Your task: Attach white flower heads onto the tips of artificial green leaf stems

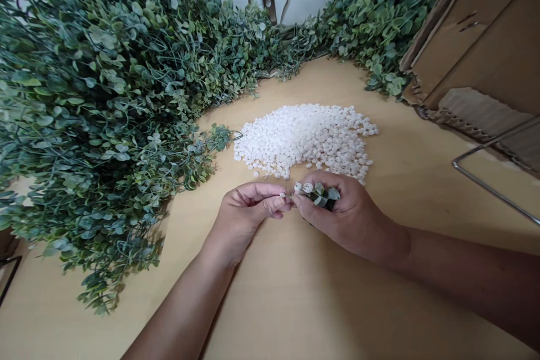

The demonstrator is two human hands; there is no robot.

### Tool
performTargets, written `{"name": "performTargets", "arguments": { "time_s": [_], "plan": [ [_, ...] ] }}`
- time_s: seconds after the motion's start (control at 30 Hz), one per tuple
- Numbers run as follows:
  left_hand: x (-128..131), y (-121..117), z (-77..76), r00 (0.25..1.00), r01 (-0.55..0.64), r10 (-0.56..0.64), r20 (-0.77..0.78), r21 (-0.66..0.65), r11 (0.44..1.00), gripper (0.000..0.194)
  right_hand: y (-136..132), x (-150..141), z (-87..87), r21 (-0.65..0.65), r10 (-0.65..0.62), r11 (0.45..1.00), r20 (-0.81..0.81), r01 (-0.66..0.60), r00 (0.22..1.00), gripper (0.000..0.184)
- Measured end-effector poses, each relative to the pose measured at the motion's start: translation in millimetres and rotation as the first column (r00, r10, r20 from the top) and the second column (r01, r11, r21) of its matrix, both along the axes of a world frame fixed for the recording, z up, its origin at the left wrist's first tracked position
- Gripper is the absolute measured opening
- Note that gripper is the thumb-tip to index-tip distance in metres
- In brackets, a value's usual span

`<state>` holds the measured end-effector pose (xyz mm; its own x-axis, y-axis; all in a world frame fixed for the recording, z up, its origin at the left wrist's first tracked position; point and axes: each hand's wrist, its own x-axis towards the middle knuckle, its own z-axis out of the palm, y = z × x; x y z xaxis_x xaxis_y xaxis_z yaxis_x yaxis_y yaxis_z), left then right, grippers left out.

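My right hand (343, 214) is closed around a small artificial leafy sprig (324, 195), whose green leaves and a couple of white buds poke out above the fingers. My left hand (248, 211) is closed in a pinch against the sprig's tip, thumb and forefinger pressed on a tiny white piece (283, 195). Both hands meet low over the tan table (295, 304), just in front of a heap of small white beads (307, 138).
A big pile of artificial green foliage (93, 107) fills the left and runs along the back to the right (375, 17). A cardboard box (485, 50) stands at the right, with a bent metal wire (489, 185) below it.
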<state>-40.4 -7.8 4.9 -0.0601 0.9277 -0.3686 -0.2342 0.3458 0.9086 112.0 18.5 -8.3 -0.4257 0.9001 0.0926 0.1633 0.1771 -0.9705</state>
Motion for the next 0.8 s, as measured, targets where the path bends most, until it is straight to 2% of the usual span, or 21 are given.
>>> {"name": "performTargets", "arguments": {
  "time_s": [0.13, 0.4, 0.6, 0.8],
  "plan": [
    [0.1, 0.6, -0.8, 1.0, -0.003, 0.003, 0.012, 0.007, 1.0, 0.022, 0.0, -1.3, 0.5, 0.038, -0.011, 0.999, 0.007, 0.011, 1.0, 0.02],
    [0.5, -2.2, -4.2, 1.0, -0.025, 0.024, 0.019, 0.044, 0.999, 0.019, -0.5, -1.8, 1.7, 0.015, 0.002, 1.0, 0.054, -0.002, 0.999, 0.02],
    [4.9, -0.4, -5.0, 0.999, -0.04, 0.04, -0.015, 0.059, 0.997, 0.023, -0.8, -3.0, -1.9, 0.048, -0.015, 0.999, 0.058, 0.013, 0.998, 0.021],
    [6.4, 0.9, -4.4, 1.0, 0.003, -0.002, -0.015, 0.069, 0.998, 0.027, 5.0, -1.6, 3.6, -0.05, 0.027, 0.999, 0.128, -0.02, 0.991, 0.019]
  ]
}}
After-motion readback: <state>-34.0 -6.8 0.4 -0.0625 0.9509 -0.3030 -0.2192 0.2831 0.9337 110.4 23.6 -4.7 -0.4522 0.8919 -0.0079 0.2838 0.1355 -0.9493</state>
